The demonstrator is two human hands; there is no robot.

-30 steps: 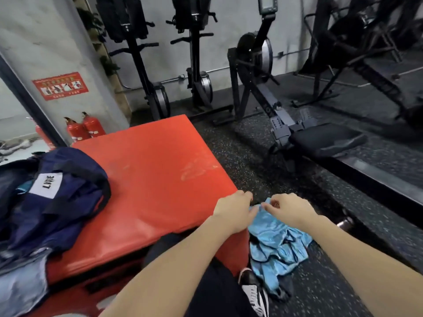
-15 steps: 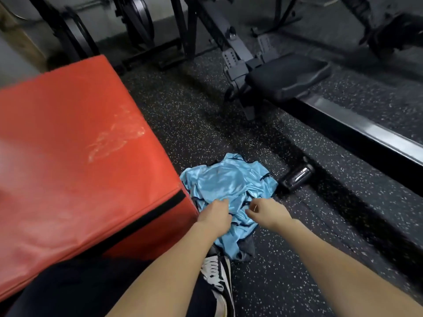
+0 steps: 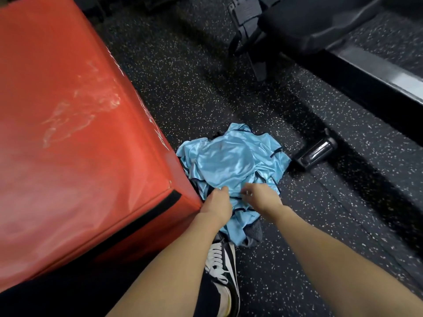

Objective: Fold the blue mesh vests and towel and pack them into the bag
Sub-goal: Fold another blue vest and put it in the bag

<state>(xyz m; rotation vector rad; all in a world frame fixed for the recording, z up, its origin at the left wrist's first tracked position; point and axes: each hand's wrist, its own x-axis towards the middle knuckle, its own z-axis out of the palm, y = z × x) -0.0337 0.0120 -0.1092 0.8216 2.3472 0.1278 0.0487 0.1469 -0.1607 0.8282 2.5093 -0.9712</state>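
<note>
A crumpled heap of shiny light-blue mesh vests (image 3: 231,161) lies on the speckled black floor beside the corner of the red padded box. My left hand (image 3: 217,202) grips the near edge of the heap with its fingers curled into the fabric. Close to its right, my right hand (image 3: 261,196) pinches the same edge; its fingertips are blurred. A grey towel (image 3: 253,233) peeks out from under the near side of the heap. The bag is out of view.
The red padded box (image 3: 75,138) fills the left side. A rowing machine's seat (image 3: 304,24) and rail (image 3: 375,74) cross the top right. A short metal-and-black handle (image 3: 314,153) lies just right of the vests. My black-and-white shoe (image 3: 223,266) is below the heap.
My view has tilted down and the bag has left the frame. Both hands have gone down to the floor with the vests and stay at the heap's near edge.
</note>
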